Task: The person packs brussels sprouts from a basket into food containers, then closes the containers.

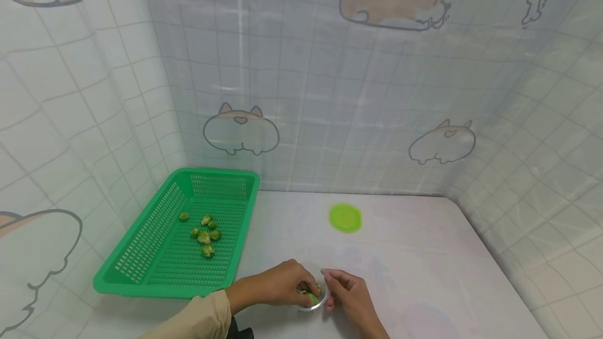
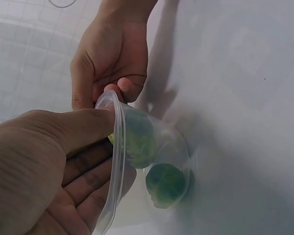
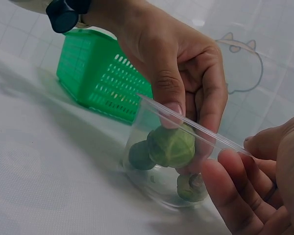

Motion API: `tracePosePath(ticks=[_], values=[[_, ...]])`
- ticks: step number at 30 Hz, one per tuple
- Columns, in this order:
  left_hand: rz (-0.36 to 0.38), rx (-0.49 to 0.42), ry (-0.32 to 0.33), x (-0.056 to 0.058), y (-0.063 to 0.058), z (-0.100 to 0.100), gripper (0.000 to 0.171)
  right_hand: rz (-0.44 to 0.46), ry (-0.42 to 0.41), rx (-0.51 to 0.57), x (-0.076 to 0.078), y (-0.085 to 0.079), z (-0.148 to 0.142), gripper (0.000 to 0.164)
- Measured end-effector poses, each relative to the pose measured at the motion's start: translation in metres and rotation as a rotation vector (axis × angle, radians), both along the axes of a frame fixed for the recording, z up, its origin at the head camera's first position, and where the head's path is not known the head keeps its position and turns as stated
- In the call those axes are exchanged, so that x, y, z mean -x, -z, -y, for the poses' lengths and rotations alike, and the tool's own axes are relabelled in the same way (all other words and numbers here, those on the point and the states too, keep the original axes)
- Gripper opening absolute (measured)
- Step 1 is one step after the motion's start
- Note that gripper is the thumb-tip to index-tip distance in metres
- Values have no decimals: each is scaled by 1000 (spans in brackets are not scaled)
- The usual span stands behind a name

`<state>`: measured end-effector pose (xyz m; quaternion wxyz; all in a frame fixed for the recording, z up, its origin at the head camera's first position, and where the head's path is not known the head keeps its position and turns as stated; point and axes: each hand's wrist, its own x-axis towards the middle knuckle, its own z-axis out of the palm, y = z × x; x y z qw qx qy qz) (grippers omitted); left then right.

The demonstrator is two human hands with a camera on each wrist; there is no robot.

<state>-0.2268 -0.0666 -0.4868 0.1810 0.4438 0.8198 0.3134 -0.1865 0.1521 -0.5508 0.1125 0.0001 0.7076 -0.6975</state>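
Observation:
A clear plastic cup (image 3: pixel 152 188) stands on the white table near the front edge, with Brussels sprouts inside. My left hand (image 1: pixel 282 284) reaches into it from the left. Thumb and fingers pinch a green Brussels sprout (image 3: pixel 171 147) below the rim. Lower in the cup lie a darker sprout (image 3: pixel 141 155) and another sprout (image 3: pixel 190 187) near the bottom. On the other side, my right hand (image 1: pixel 350 297) holds the cup's rim between thumb and fingers. From the left wrist, one sprout (image 2: pixel 165 186) shows through the cup wall.
At the left stands a green plastic basket (image 1: pixel 245 224) with several loose Brussels sprouts (image 1: pixel 204 237) on its floor. A light green lid (image 1: pixel 345 217) lies flat on the table beyond the hands. Patterned curtains (image 1: pixel 320 119) surround the table at the back and sides.

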Motion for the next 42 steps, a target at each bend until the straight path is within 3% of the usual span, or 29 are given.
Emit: tracePosePath(ticks=[17,27,42], values=[[6,-28,-8,-1,-1,3,14,-6,-2,-3,0,1,1,42],[89,-80,-21,-1,-6,7,17,14,12,-9,0,0,2,43],[124,-152,-86,5,-13,22,18,48,30,-11,0,0,1,46]])
